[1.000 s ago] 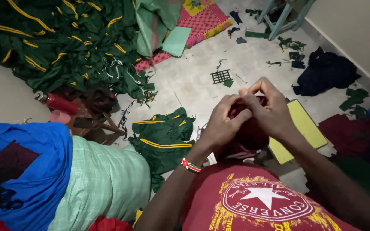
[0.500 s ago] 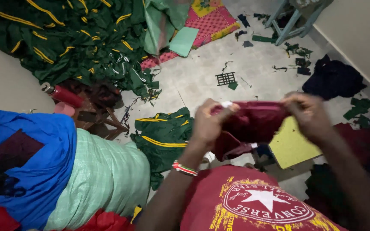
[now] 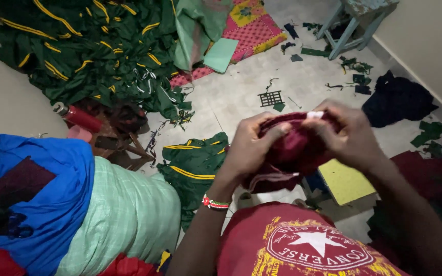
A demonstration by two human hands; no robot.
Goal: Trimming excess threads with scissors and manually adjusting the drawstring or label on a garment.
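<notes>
Maroon cloth (image 3: pixel 295 151), bunched, held up in front of a person's chest over a pale tiled floor (image 3: pixel 236 92) strewn w/ fabric. Largest item: a heap of dark green garments w/ yellow stripes (image 3: pixel 88 51) at upper left, w/ a pink-and-yellow patterned cloth (image 3: pixel 251 28) beside it. At lower left, a blue cloth (image 3: pixel 42 179) and a pale green bundle (image 3: pixel 124 214) lie side by side. A smaller green-and-yellow piece (image 3: pixel 193 163) lies just left of the hands. A dark navy pile (image 3: pixel 397 99) sits near the wall at right; a light blue stool (image 3: pixel 354 23) stands at top right. A yellow sheet (image 3: pixel 346 181) lies below the cloth, partly hidden by it. Green scraps dot the floor. Left hand (image 3: pixel 249 151), beaded band at wrist, is closed round the cloth's left side; right hand (image 3: pixel 351 135) pinches its top edge, fingers curled tight. The 2 hands are close together.
</notes>
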